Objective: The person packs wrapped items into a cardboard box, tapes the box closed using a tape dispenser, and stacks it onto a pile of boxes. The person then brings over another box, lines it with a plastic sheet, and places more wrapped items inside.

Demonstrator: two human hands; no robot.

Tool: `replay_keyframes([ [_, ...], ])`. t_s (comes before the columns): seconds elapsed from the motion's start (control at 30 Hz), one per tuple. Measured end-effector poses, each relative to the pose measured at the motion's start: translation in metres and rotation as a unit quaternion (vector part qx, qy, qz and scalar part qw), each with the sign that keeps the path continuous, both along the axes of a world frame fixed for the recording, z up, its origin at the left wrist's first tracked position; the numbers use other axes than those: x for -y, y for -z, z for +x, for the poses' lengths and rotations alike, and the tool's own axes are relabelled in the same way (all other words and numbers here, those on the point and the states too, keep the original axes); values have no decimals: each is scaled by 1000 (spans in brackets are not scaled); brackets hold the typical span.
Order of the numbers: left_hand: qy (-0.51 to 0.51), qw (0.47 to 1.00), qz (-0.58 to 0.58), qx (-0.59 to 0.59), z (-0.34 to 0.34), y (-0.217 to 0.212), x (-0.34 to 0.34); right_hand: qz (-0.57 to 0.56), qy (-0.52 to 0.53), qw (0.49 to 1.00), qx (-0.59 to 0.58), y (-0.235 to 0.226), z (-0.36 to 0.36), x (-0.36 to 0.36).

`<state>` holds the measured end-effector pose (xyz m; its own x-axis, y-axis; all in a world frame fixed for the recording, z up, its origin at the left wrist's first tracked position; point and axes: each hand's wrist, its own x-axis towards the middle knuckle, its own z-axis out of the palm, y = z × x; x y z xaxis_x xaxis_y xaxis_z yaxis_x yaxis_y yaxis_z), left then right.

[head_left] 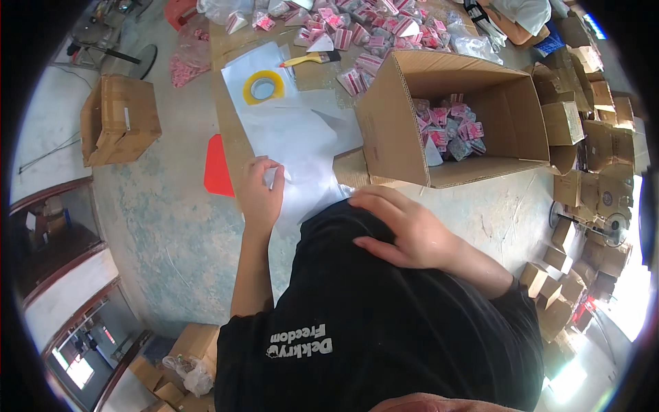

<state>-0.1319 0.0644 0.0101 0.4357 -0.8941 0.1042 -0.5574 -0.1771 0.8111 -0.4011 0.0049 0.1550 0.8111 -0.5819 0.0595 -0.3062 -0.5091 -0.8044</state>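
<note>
My left hand [262, 192] is at the left edge of a white paper sheet [305, 175]. Its thumb and bent fingers close on a fold of that paper. My right hand [405, 226] lies in front of my black shirt with thumb and fingers apart, its fingertips close to the sheet's near right corner. The paper hangs over the table's near edge toward my body. Farther up, a roll of yellow tape [263, 87] rests on more white paper. A brush with a yellow handle [309, 60] lies beyond it.
An open cardboard box [395, 134] at the right holds several small pink-and-white packs [449, 130]. More such packs [364, 27] are heaped at the far side of the table. A red piece [217, 168] juts from the table's left side. Cardboard boxes [127, 120] stand around.
</note>
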Motion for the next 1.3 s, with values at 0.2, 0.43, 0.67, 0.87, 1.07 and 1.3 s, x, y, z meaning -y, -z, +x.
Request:
replay_keyframes([
  [0.2, 131, 929, 345, -1, 28, -14, 4, 39, -74, 995, -54, 39, 32, -10],
  [0.43, -42, 924, 42, 379, 66, 53, 74, 112, -33, 989, -91, 36, 25, -5],
  [0.67, -63, 996, 54, 19, 61, 81, 102, 105, 13, 990, -88, 36, 19, -2],
  [0.87, 20, 993, -99, 57, 48, 25, 65, 159, 31, 984, -77, 35, 21, 3],
  [1.07, 11, 989, -142, -31, 44, -18, 46, 142, -16, 987, -74, 43, 30, 4],
  [1.3, 118, 950, -278, 81, 5, -79, 32, 225, 5, 972, -65, 43, 36, 6],
])
